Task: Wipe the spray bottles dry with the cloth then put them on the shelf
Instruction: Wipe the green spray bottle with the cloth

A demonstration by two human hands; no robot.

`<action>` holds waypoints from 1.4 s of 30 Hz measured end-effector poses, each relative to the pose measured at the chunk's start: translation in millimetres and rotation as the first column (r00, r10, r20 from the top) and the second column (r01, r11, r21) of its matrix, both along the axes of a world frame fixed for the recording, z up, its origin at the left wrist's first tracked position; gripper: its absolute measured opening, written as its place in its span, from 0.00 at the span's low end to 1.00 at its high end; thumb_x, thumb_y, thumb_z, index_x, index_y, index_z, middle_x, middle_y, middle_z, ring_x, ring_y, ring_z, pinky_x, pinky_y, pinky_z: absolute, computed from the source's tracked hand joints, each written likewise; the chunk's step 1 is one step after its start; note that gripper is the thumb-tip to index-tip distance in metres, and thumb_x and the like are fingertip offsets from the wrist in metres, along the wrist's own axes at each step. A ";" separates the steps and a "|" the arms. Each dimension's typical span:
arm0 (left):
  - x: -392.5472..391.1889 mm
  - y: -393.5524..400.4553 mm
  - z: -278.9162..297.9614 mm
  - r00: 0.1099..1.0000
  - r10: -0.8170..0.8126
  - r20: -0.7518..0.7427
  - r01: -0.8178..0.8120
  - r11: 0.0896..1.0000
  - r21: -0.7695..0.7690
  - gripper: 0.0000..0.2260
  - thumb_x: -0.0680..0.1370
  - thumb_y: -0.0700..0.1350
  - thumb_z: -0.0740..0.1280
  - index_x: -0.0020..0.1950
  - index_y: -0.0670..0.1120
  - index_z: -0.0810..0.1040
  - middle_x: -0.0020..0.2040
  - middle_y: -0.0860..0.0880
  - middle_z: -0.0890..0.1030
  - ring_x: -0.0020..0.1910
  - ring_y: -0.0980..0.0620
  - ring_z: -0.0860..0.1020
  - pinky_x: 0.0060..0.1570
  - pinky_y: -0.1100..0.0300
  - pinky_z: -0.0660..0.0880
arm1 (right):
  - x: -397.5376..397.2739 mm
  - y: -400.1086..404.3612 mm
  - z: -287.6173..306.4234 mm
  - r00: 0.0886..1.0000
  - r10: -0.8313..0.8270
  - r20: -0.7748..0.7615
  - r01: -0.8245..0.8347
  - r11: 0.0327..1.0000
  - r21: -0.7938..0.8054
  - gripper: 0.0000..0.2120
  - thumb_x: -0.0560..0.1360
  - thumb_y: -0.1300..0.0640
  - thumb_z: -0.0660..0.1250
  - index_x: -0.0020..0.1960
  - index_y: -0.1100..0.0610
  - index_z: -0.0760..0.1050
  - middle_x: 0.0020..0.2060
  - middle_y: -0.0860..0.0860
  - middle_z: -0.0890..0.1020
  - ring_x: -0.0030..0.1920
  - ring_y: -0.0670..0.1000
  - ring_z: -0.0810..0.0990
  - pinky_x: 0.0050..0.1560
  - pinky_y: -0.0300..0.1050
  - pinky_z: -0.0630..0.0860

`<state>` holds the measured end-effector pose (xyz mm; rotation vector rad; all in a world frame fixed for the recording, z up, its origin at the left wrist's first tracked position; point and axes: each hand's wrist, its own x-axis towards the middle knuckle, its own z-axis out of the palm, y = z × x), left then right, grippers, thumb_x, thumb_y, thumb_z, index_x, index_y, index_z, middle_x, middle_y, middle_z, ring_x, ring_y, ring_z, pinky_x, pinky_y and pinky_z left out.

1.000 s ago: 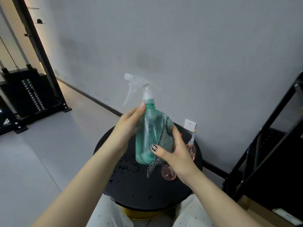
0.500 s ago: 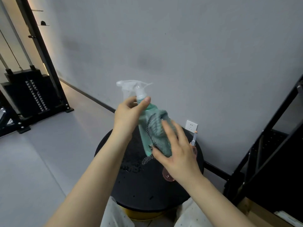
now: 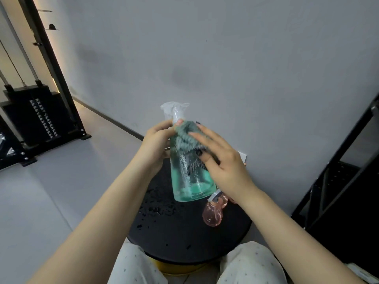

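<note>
A green translucent spray bottle [image 3: 185, 181] with a clear trigger head [image 3: 174, 109] is held up above the round black table [image 3: 184, 238]. My left hand [image 3: 156, 144] grips its neck just under the trigger. My right hand [image 3: 219, 160] presses a grey-green cloth [image 3: 187, 138] against the bottle's upper body, fingers spread over it and thumb tucked under the cloth. A pink spray bottle [image 3: 213, 215] lies on the table below my right wrist, partly hidden by it.
Water droplets [image 3: 158, 208] dot the table's left part. A black metal shelf [image 3: 348, 177] stands at the right. A black weight machine [image 3: 34, 121] stands at the far left by the wall. A white wall socket [image 3: 243, 156] shows behind my right hand.
My right hand has slid the cloth up the bottle from its lower body to near the neck. The bottle has turned, so the trigger head now points away.
</note>
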<state>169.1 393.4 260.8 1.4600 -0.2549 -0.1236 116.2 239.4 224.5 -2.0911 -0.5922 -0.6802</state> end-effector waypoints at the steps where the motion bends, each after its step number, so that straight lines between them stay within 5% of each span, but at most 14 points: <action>1: 1.4 -1.0 0.0 1.000 -0.010 -0.017 0.010 1.000 -0.014 0.08 0.79 0.40 0.61 0.44 0.48 0.79 0.29 0.56 0.80 0.25 0.60 0.76 0.25 0.70 0.71 | 3.3 1.5 3.6 1.000 -0.015 -0.021 0.016 0.999 0.049 0.20 0.77 0.61 0.60 0.69 0.52 0.70 0.69 0.44 0.68 0.69 0.36 0.63 0.68 0.28 0.59; 4: 5.1 -0.2 -0.4 0.999 -0.034 -0.025 0.033 0.999 -0.025 0.08 0.79 0.42 0.61 0.47 0.47 0.79 0.31 0.55 0.80 0.27 0.59 0.77 0.28 0.68 0.72 | 3.7 4.2 4.3 1.000 -0.023 -0.007 0.023 0.999 0.041 0.20 0.77 0.62 0.61 0.68 0.54 0.71 0.68 0.45 0.69 0.69 0.39 0.65 0.68 0.30 0.59; 9: 11.6 6.2 2.7 0.999 -0.003 -0.036 0.002 0.999 -0.041 0.08 0.78 0.49 0.63 0.45 0.48 0.79 0.38 0.51 0.80 0.31 0.56 0.78 0.32 0.64 0.71 | -13.6 -9.0 -17.4 0.959 0.113 0.260 -0.007 0.926 -0.376 0.17 0.78 0.59 0.60 0.66 0.58 0.73 0.67 0.54 0.72 0.73 0.57 0.63 0.71 0.51 0.65; 13: 12.2 3.9 2.1 1.000 -0.010 -0.030 0.009 0.999 -0.031 0.07 0.79 0.47 0.63 0.45 0.48 0.79 0.39 0.52 0.81 0.31 0.57 0.80 0.29 0.68 0.73 | -16.1 -18.8 -20.8 0.924 0.224 0.310 -0.032 0.852 -0.522 0.15 0.80 0.60 0.57 0.65 0.57 0.73 0.66 0.54 0.74 0.72 0.58 0.64 0.66 0.56 0.70; 15: 12.1 0.9 0.3 0.999 -0.037 -0.026 0.036 0.999 -0.021 0.07 0.78 0.49 0.64 0.47 0.48 0.79 0.41 0.50 0.81 0.35 0.53 0.80 0.32 0.65 0.73 | -11.0 -18.7 -17.2 0.942 0.194 0.272 -0.054 0.892 -0.450 0.15 0.78 0.62 0.59 0.64 0.58 0.74 0.67 0.53 0.72 0.72 0.57 0.64 0.69 0.53 0.67; 18: 10.6 -3.7 -2.2 0.995 -0.093 -0.019 0.093 0.995 -0.029 0.12 0.72 0.54 0.65 0.48 0.47 0.79 0.44 0.46 0.80 0.43 0.45 0.77 0.43 0.54 0.71 | -1.4 -12.3 -8.0 0.991 0.087 0.105 -0.074 0.989 -0.126 0.20 0.76 0.65 0.60 0.66 0.56 0.72 0.69 0.48 0.69 0.72 0.50 0.64 0.72 0.44 0.62; 22: 8.6 -8.3 -6.4 0.994 -0.111 -0.014 0.109 0.989 -0.104 0.08 0.78 0.46 0.61 0.50 0.47 0.79 0.44 0.47 0.80 0.42 0.47 0.76 0.42 0.54 0.71 | 4.2 1.8 1.1 0.995 0.058 -0.078 -0.038 0.970 0.238 0.23 0.75 0.66 0.59 0.66 0.48 0.70 0.68 0.44 0.71 0.70 0.40 0.65 0.70 0.37 0.62; 27: 8.1 -3.6 -2.3 0.991 -0.131 -0.030 0.124 0.977 -0.174 0.09 0.80 0.46 0.58 0.47 0.44 0.76 0.37 0.48 0.80 0.34 0.52 0.80 0.35 0.62 0.78 | -16.4 5.4 -20.1 0.998 0.026 0.058 -0.030 0.998 0.058 0.22 0.75 0.66 0.60 0.67 0.55 0.71 0.70 0.46 0.68 0.72 0.44 0.63 0.71 0.36 0.60; 33: 11.9 1.6 -4.3 0.996 -0.091 -0.010 0.088 0.987 -0.133 0.08 0.79 0.46 0.60 0.49 0.45 0.77 0.43 0.47 0.81 0.39 0.50 0.79 0.40 0.59 0.77 | -34.1 -10.6 -42.3 0.957 0.194 0.215 -0.115 0.936 -0.332 0.16 0.79 0.63 0.59 0.66 0.56 0.71 0.68 0.52 0.69 0.74 0.56 0.61 0.71 0.50 0.63; 38: 9.6 -2.6 -12.4 0.978 -0.206 -0.020 0.204 0.975 -0.089 0.10 0.80 0.46 0.59 0.51 0.41 0.76 0.42 0.45 0.80 0.38 0.48 0.79 0.39 0.59 0.78 | -14.3 -5.3 -20.8 0.991 0.056 0.120 -0.043 0.993 -0.110 0.20 0.75 0.66 0.58 0.66 0.57 0.73 0.68 0.49 0.70 0.73 0.48 0.63 0.72 0.39 0.60; 42: 9.6 -4.6 -16.3 0.988 -0.147 -0.043 0.142 0.986 -0.089 0.09 0.80 0.41 0.58 0.49 0.44 0.78 0.40 0.46 0.80 0.38 0.48 0.78 0.39 0.57 0.75 | -3.9 5.8 -10.1 0.999 -0.019 -0.044 0.025 0.988 0.152 0.24 0.73 0.68 0.59 0.66 0.54 0.73 0.67 0.45 0.71 0.68 0.35 0.66 0.67 0.29 0.61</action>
